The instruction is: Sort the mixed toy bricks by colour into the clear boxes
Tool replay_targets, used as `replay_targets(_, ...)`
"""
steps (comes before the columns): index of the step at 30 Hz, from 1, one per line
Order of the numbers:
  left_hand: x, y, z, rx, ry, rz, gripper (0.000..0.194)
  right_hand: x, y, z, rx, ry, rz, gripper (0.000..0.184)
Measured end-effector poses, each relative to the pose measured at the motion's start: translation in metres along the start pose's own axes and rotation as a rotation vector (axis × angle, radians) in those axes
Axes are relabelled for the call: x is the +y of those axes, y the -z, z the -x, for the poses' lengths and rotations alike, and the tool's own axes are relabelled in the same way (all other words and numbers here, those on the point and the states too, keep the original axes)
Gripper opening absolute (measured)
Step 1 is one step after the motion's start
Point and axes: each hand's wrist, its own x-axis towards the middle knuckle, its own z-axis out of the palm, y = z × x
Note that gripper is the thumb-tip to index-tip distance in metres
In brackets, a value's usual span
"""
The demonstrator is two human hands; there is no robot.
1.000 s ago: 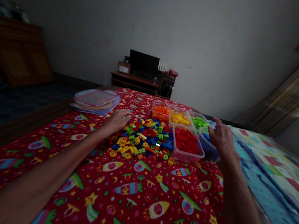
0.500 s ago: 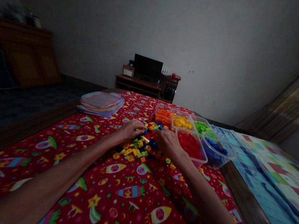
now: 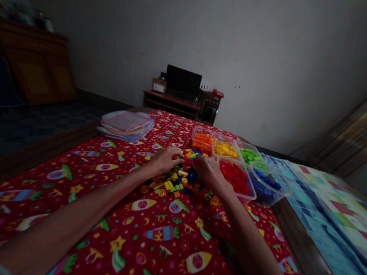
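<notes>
A mixed pile of small plastic building blocks point(image 3: 175, 186) in yellow, green, blue, red and orange lies on the red patterned cloth. My left hand point(image 3: 166, 159) is over the pile's left side, its fingers and thumb curled towards each other; a bit of red shows between them, too small to name. Opposite it, my right hand point(image 3: 209, 170) is at the pile's right side with fingers closed and pointing left. Whatever those fingers grip is hidden. The fingertips of both hands are close together, a small gap between them.
Right of the pile stand clear tubs of sorted blocks: orange point(image 3: 202, 143), yellow point(image 3: 226, 149), green point(image 3: 250, 156), red point(image 3: 235, 177) and blue point(image 3: 268, 181). Stacked lids point(image 3: 125, 123) lie at the left. A bed point(image 3: 325, 219) adjoins the table's right edge.
My left hand has shifted slightly right, towards my right hand. My right hand's fingers have drawn up a little, uncovering more blocks below. The view has tilted slightly.
</notes>
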Motion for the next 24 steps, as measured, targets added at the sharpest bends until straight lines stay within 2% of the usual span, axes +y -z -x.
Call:
replay_targets(3,0.006,0.006,-0.002,-0.037,0.113,0.187,0.021,-0.001,0.002,0.000,0.048,0.003,-0.069,0.025)
replay_targets(8,0.010,0.003,-0.002,-0.048,0.175,0.325,0.033,-0.008,0.001,0.001,0.023,0.122,-0.145,0.049)
replay_targets(12,0.006,-0.004,-0.002,-0.011,0.210,0.321,0.040,-0.010,0.002,0.002,0.018,0.132,-0.144,0.043)
replay_targets(18,0.004,-0.003,0.001,0.049,0.082,0.148,0.027,0.000,0.026,0.001,0.100,-0.049,-0.112,0.032)
replay_targets(24,0.002,0.013,0.003,0.128,0.079,0.032,0.027,0.054,0.051,0.011,0.251,-0.318,0.088,0.032)
